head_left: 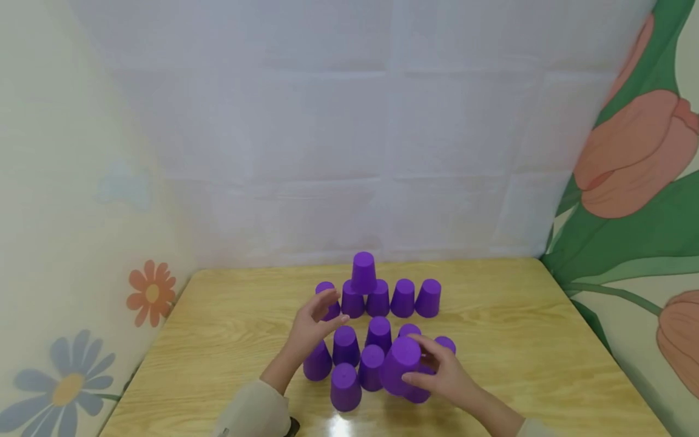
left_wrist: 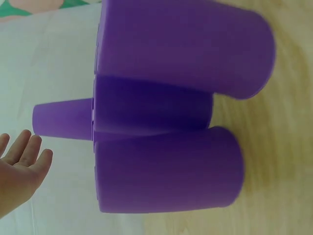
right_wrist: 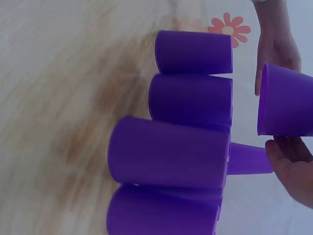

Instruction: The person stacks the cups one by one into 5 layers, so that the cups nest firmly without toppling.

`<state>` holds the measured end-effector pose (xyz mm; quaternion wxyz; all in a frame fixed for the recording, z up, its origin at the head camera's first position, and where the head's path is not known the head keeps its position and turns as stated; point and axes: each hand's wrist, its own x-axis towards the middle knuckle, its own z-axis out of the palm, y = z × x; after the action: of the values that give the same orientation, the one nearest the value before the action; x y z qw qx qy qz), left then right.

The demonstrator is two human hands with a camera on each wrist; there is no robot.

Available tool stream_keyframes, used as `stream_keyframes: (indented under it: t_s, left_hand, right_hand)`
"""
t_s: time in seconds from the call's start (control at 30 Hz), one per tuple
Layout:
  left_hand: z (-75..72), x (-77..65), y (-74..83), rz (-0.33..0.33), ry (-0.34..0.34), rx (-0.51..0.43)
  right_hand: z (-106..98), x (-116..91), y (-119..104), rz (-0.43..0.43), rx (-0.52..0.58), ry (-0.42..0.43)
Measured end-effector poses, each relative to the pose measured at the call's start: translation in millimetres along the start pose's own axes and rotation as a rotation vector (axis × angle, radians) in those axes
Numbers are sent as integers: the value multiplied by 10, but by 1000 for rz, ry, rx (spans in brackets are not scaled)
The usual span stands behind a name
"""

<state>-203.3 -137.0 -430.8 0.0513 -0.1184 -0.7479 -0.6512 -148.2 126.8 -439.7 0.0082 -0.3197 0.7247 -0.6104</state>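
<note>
The purple tapered cup (head_left: 400, 367) is in my right grip (head_left: 443, 375), in the air over the near side of the desk (head_left: 524, 340). The right wrist view shows its rim above the closed ends of the cups standing below, with a gap between. To the right of my grip the wood runs on to the desk's slanting right edge, well apart; toward the left edge there is a similar width of wood. The tight side is inward, where the near group of cups (head_left: 344, 388) stands close under the one I hold.

My cup is smooth and plain, wide rim down, narrow closed end up. My thumb presses its near side and my fingers curve round its far side, parted just by the cup's width.

My left grip (head_left: 312, 326) is spread, thumb away from the fingers, with nothing in it. It hangs over the left of the group, its fingertips partly hiding the leftmost cup of the back row (head_left: 403, 298); I cannot tell whether they touch.

That row has five upside-down cups, with an upper cup (head_left: 363, 273) resting across the second and third from the left. Behind it come a strip of wood, the far edge and a creased white sheet (head_left: 322, 133).
</note>
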Motion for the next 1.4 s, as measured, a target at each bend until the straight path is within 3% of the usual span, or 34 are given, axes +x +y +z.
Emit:
stream_keyframes:
  t_s: [0.23,0.4,0.6,0.8,1.13,1.4]
  left_hand:
    - [67,-269,13,74,14,-71]
    - [149,-417,4,62,4,-137]
    - [219,-511,-68,61,-15,-138]
    - [245,-610,-139,37,-29,-109]
    - [288,-779,-252,19,17,1]
    - [286,-887,-354,16,-44,90]
  right_hand:
    - [-156,148,-26,65,20,17]
    - [-236,231,0,70,19,36]
    - [-301,338,32,90,-44,93]
    - [-347,486,128,195,-61,192]
    - [-379,801,211,304,-82,298]
    - [-389,1035,408,352,-74,367]
